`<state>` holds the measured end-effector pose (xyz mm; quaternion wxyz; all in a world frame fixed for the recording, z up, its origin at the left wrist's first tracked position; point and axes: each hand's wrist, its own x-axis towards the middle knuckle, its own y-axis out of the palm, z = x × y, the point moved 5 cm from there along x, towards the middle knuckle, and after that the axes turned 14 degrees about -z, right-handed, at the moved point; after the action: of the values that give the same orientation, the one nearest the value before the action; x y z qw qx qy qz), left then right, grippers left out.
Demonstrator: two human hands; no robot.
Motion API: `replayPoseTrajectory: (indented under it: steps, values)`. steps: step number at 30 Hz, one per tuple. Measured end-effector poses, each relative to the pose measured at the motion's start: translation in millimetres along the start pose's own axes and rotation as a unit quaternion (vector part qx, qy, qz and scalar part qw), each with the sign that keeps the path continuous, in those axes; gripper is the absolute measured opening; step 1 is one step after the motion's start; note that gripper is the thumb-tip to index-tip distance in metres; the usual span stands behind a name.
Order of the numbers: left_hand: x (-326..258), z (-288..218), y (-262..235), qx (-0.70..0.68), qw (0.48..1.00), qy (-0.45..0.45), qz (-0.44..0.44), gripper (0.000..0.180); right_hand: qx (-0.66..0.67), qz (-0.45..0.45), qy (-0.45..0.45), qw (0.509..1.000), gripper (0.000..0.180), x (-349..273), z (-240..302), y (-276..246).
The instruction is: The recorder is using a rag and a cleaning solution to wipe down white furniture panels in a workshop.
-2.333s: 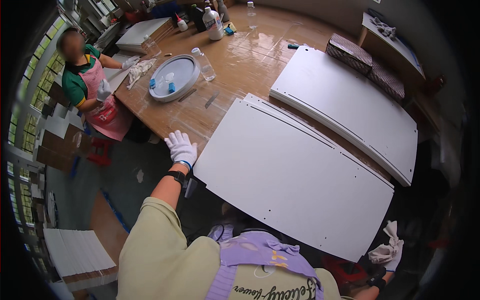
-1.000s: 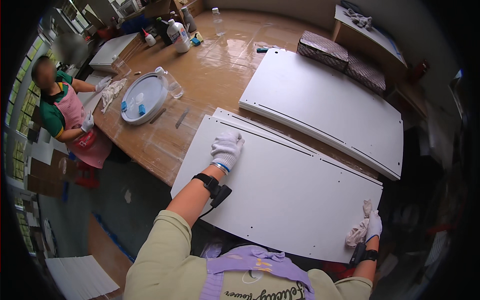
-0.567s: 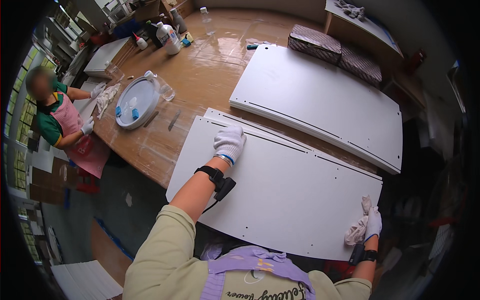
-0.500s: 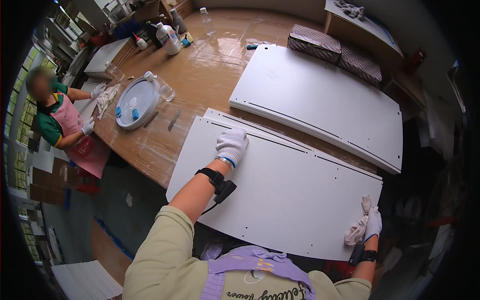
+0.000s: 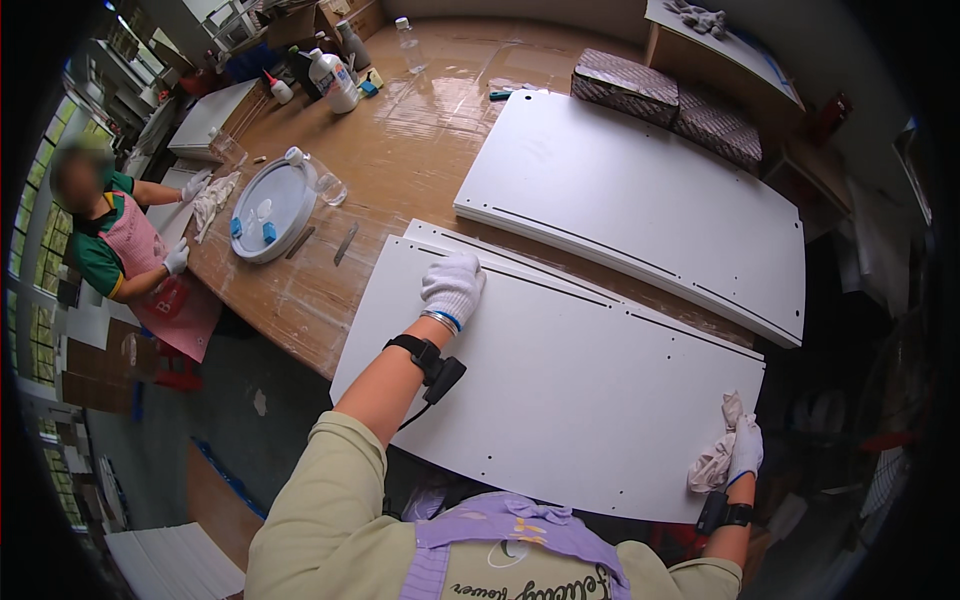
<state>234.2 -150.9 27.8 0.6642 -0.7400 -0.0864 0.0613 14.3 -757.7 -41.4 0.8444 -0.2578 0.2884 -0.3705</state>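
White board [image 5: 560, 390] lies flat on the near edge of the desk [image 5: 400, 150], partly overhanging it. Left hand [image 5: 452, 288], gloved, presses flat on its far edge, grip released. Right hand [image 5: 742, 452] at the near right corner, grip clenched on a crumpled rag [image 5: 712, 462]. A second white board [image 5: 640, 200] lies just behind.

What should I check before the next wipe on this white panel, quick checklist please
1. Left hand flat on the near white panel, steadying it: ok.
2. Right hand grips the cloth at the panel's right corner: ok.
3. Panel's near edge overhangs the wooden table: not ok.
4. Panel surface free of loose things: ok.
5. Second white panel lies apart, beyond the near one: ok.
6. Whether the panel is already clean: cannot tell.
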Motion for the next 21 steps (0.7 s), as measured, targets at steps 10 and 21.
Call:
replayPoseTrajectory:
  steps: [10,21]
  values:
    - [-4.0,-1.5,1.7,0.034,0.999,0.01,-0.017,0.027,-0.05,-0.012,-0.038,0.998,0.038,25.3,-31.7,-17.6]
    - [-85.0,-56.1,31.1,-0.087,0.935,0.343,-0.01,0.071,-0.009,-0.008,0.003,1.0,0.034,-12.5,14.4,1.7]
